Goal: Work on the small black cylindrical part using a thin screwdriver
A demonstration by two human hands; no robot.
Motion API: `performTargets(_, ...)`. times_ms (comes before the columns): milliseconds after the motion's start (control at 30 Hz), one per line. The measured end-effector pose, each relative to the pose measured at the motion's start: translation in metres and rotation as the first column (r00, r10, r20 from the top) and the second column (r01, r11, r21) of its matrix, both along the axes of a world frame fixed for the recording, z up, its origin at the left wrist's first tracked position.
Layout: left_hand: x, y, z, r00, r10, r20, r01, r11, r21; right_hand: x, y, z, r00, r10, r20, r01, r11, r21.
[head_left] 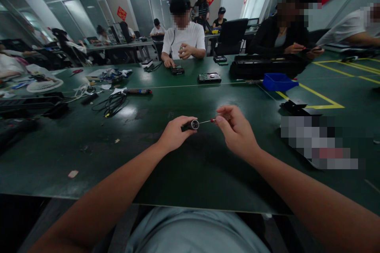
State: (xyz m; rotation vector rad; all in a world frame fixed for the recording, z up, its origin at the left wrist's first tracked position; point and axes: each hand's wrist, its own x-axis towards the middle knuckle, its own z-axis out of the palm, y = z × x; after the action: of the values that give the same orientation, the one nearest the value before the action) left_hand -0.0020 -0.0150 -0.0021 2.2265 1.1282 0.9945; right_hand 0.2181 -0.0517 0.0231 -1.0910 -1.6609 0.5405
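My left hand (175,132) is closed around a small dark cylindrical tool handle (191,125) with a silver end, held just above the green table (124,154). My right hand (236,130) pinches a thin metal bit (206,121) with a red mark at its tip. The bit's other end meets the handle's silver end. Both hands hover near the table's middle, close to my body.
A black cable coil (112,104) and a dark pen-like tool (137,91) lie to the left. A hard drive (209,78), a blue bin (278,82) and black cases sit farther back. A person in white (184,39) works across the table; others sit to the right.
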Motion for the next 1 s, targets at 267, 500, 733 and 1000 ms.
performTargets(267,-0.001,0.0,-0.001,1.0,-0.002,0.013,0.001,1.0,0.008,-0.002,0.012,0.001,0.922,0.08,-0.378,-0.16,0.97,-0.184)
performTargets(500,-0.003,0.001,-0.002,0.996,-0.053,0.076,0.054,0.999,-0.007,0.003,0.023,-0.002,0.762,-0.091,-0.642,-0.268,0.857,-0.439)
performTargets(733,-0.004,0.001,0.002,0.998,-0.025,0.059,0.026,1.0,-0.001,0.008,0.029,-0.007,0.719,-0.146,-0.68,-0.316,0.802,-0.506)
performTargets(1000,-0.003,0.0,0.003,1.0,-0.016,0.026,0.015,1.0,0.022,0.002,0.025,-0.007,0.837,-0.076,-0.541,-0.114,0.944,-0.308)
